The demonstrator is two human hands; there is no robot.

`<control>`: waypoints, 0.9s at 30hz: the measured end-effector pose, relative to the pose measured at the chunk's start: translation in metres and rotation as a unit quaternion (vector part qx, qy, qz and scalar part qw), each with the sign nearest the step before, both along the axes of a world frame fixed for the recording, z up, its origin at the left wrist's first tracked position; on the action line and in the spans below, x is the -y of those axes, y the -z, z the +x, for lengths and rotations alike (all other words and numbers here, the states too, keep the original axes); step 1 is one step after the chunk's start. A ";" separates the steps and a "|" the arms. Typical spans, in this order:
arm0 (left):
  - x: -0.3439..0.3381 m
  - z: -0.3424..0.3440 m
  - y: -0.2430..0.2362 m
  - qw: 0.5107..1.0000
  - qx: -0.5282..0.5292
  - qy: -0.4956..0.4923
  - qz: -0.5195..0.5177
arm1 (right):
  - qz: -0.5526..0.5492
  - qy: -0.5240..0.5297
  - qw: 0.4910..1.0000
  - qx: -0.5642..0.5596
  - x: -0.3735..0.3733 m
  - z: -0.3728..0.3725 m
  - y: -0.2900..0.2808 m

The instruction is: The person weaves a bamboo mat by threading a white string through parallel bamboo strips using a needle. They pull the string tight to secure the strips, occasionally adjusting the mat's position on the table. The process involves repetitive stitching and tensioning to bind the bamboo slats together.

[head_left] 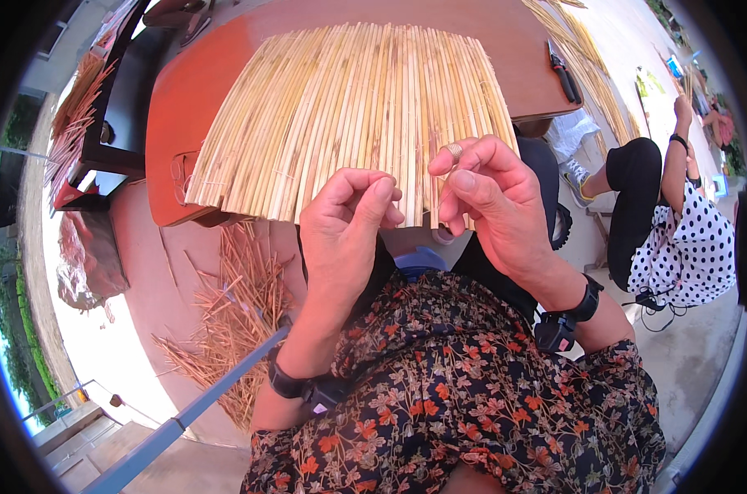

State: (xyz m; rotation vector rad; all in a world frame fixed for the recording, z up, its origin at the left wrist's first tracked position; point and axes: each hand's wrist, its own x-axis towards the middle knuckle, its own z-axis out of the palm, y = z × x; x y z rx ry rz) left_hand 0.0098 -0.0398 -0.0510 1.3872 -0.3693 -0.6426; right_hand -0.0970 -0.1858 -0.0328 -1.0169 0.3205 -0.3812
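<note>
A mat of pale straw-coloured stalks (340, 107), laid side by side and bound with thin thread, covers most of the table in front of me. My left hand (349, 206) is raised at the mat's near edge, its thumb and fingers pressed together. Just to its right, my right hand (497, 193), with a ring on one finger, is curled in a similar pinch over the near right part of the mat. A gap separates the two hands. Anything between the fingertips, such as thread, is too fine to make out.
Under the mat stands a reddish-brown table (200, 90) with black-handled shears (563, 74) at its right. Loose stalks (238, 305) are heaped on the floor left of me. A blue-grey pole (217, 391) slants up from lower left. A person in a polka-dot top (686, 247) sits at right.
</note>
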 end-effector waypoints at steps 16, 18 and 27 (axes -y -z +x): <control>-0.038 -0.031 0.001 0.987 -0.137 0.089 0.004 | -0.068 -0.009 0.997 0.034 -0.035 -0.018 0.031; -0.047 -0.035 0.002 0.987 -0.128 0.088 0.041 | -0.051 0.021 0.996 0.067 -0.036 -0.022 0.033; -0.057 -0.044 -0.001 0.960 -0.259 0.030 -0.098 | 0.017 -0.007 0.997 0.080 -0.043 -0.003 0.028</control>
